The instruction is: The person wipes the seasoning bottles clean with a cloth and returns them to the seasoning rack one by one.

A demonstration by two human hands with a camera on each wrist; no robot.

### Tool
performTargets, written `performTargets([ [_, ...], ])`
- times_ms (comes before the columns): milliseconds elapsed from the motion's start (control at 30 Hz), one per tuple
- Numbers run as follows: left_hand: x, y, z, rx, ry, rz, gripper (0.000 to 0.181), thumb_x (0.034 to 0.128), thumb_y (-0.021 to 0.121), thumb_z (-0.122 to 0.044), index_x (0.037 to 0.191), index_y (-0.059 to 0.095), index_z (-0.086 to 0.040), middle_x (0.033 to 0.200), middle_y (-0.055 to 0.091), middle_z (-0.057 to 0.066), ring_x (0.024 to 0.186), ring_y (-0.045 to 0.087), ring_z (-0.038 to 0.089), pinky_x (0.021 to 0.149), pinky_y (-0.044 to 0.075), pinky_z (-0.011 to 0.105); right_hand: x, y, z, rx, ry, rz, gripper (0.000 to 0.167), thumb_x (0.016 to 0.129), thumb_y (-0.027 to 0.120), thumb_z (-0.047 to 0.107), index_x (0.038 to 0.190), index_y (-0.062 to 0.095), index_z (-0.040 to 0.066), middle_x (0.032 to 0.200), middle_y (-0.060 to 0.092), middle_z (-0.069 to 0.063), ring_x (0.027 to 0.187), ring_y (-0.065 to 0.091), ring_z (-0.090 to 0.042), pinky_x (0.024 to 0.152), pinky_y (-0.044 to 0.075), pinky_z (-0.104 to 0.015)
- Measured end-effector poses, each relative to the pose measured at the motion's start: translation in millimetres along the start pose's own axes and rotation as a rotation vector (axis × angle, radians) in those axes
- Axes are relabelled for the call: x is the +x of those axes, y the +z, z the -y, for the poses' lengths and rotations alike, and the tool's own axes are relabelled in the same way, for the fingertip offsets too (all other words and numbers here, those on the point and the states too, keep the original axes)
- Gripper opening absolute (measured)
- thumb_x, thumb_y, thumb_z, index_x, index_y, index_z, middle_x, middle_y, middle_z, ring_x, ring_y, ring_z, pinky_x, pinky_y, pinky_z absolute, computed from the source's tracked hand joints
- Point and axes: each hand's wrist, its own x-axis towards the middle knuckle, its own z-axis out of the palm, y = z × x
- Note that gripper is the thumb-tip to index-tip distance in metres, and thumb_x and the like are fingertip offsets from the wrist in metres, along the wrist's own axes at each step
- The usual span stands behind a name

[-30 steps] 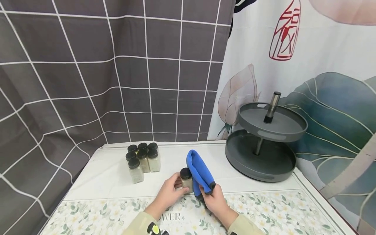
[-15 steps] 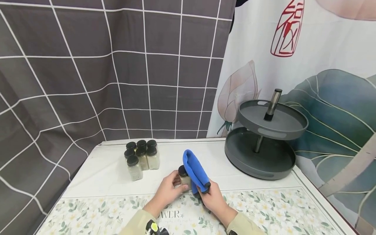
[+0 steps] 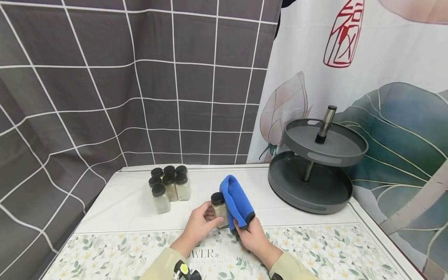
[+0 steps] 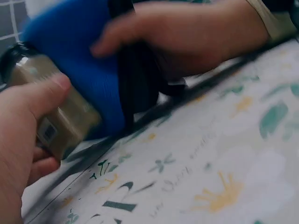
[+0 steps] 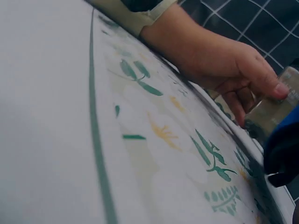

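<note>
My left hand (image 3: 200,225) grips a small square glass spice jar (image 3: 220,213) with a black lid, thumb on the near face and fingers curled behind it. In the left wrist view the jar (image 4: 58,105) is tilted and shows a light brown filling and a small label on its lower part. My right hand (image 3: 252,234) holds a folded blue cloth (image 3: 238,202) with black edging, thumb on its near side. The cloth lies against the jar's right side. Only a corner of the blue cloth (image 5: 287,123) and part of the jar show in the right wrist view.
Several more black-lidded spice jars (image 3: 169,188) stand in a cluster at the back left of the table. At the back right stands a dark grey two-tier round tray (image 3: 311,202) with a metal post. A floral mat (image 3: 332,249) covers the table's front part.
The jar has lifted slightly and tilted in my left hand. The cloth swung a little left, then back right and up beside the jar. Both hands keep their hold.
</note>
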Motion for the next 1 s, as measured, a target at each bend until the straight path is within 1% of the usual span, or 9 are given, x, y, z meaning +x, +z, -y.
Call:
performTargets([
  [100,-2.1,0.1,-2.0,-0.078,0.002,-0.003,0.045,0.0861,0.082,-0.021,0.124,0.063,-0.005,0.099,0.071,0.004,0.091,0.07,0.014,0.085,0.058,0.026,-1.8,-1,0,0.018,-0.063,-0.006,0.039,0.099,0.06,0.005,0.137,0.054,-0.004,0.129,0.066,-0.015,0.122,0.062,-0.036,0.106,0.045,-0.054],
  [167,-3.0,0.0,-3.0,-0.118,0.01,-0.015,0.044,0.0854,0.082,-0.015,0.123,0.063,-0.003,0.098,0.071,0.005,0.089,0.07,0.014,0.084,0.059,0.027,-1.1,-1,0,0.02,-0.046,0.018,0.037,0.1,0.06,0.007,0.136,0.056,-0.003,0.128,0.067,-0.014,0.121,0.063,-0.033,0.106,0.046,-0.053],
  [300,-3.4,0.3,-3.6,-0.152,0.024,-0.027,0.047,0.0852,0.081,-0.011,0.127,0.061,0.0,0.1,0.071,0.007,0.089,0.069,0.013,0.083,0.059,0.027,-0.2,0,1,0.005,0.028,0.035,0.045,0.101,0.059,0.011,0.141,0.048,-0.006,0.135,0.061,-0.022,0.126,0.058,-0.038,0.108,0.041,-0.056],
  [500,-2.5,0.7,-1.7,-0.191,0.04,-0.04,0.048,0.0852,0.081,-0.01,0.128,0.061,0.0,0.098,0.072,0.007,0.087,0.07,0.011,0.082,0.059,0.027,-2.0,-1,1,0.02,-0.072,0.03,0.042,0.1,0.058,0.004,0.139,0.05,-0.006,0.133,0.063,-0.02,0.124,0.059,-0.039,0.106,0.042,-0.057],
  [633,-3.5,0.6,-1.4,-0.219,0.058,-0.057,0.052,0.0842,0.081,-0.006,0.131,0.06,0.004,0.1,0.072,0.012,0.087,0.069,0.012,0.082,0.059,0.028,-0.4,1,-1,0.027,0.013,0.056,0.046,0.102,0.057,0.011,0.144,0.046,-0.006,0.137,0.059,-0.022,0.128,0.056,-0.039,0.109,0.039,-0.057],
  [700,-3.7,1.1,-1.8,-0.242,0.037,-0.057,0.057,0.0858,0.079,-0.006,0.136,0.056,0.007,0.108,0.071,0.017,0.093,0.069,0.013,0.086,0.058,0.027,0.2,2,-1,0.037,0.058,0.035,0.05,0.102,0.058,0.012,0.145,0.042,-0.007,0.14,0.056,-0.026,0.13,0.054,-0.041,0.11,0.038,-0.057],
  [800,-2.1,2.8,-3.3,-0.254,-0.014,-0.048,0.06,0.0912,0.074,-0.01,0.144,0.05,0.005,0.123,0.066,0.019,0.106,0.067,0.019,0.094,0.055,0.029,-0.2,2,-1,0.069,0.061,0.005,0.051,0.101,0.058,0.008,0.145,0.041,-0.01,0.14,0.054,-0.029,0.131,0.052,-0.045,0.11,0.037,-0.058],
  [900,0.4,4.5,-8.0,-0.232,-0.052,-0.031,0.055,0.0987,0.065,-0.015,0.148,0.046,0.002,0.134,0.056,0.017,0.124,0.059,0.029,0.108,0.046,0.038,-0.2,2,0,0.085,0.043,0.005,0.048,0.101,0.058,0.005,0.144,0.042,-0.011,0.139,0.055,-0.029,0.13,0.053,-0.045,0.11,0.037,-0.058],
  [1000,2.3,5.8,-15.1,-0.183,-0.084,-0.005,0.052,0.1046,0.054,-0.02,0.151,0.041,0.0,0.135,0.047,0.016,0.134,0.048,0.038,0.115,0.035,0.048,-0.5,2,0,0.074,0.038,0.011,0.048,0.101,0.057,0.004,0.144,0.043,-0.011,0.139,0.056,-0.029,0.13,0.053,-0.044,0.109,0.038,-0.057],
])
